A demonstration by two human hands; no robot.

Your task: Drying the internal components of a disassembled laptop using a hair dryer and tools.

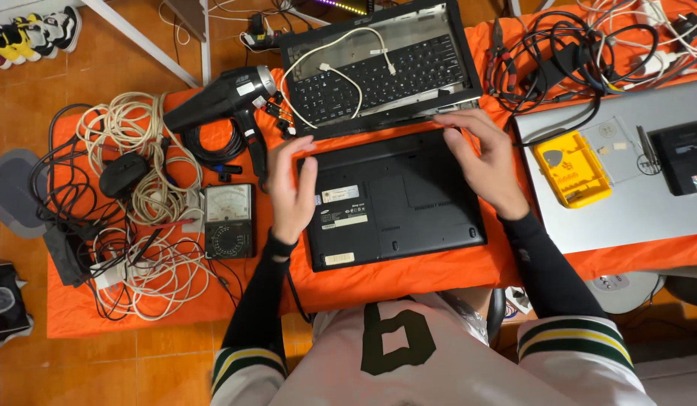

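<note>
While both hands are resting flat on an overturned black laptop lying at the middle of the orange-covered worktop, neither is gripping anything: the left hand is lying open along the laptop's left edge, fingers spread, and the right hand is pressing open-palmed on its upper right corner, fingertips reaching the hinge line. Just behind the laptop, a second opened laptop base with keyboard is sitting touching or nearly touching it, a white cable looping across its keys. Crowding the left hand, a black heat gun is lying with its handle pointing down beside the thumb, and an analog multimeter is sitting just left of the wrist. Farther left, coils of white and black cable are sprawling. To the right, a yellow screw tray is resting on a grey laptop lid, near the right forearm, with tangled black cords behind.
</note>
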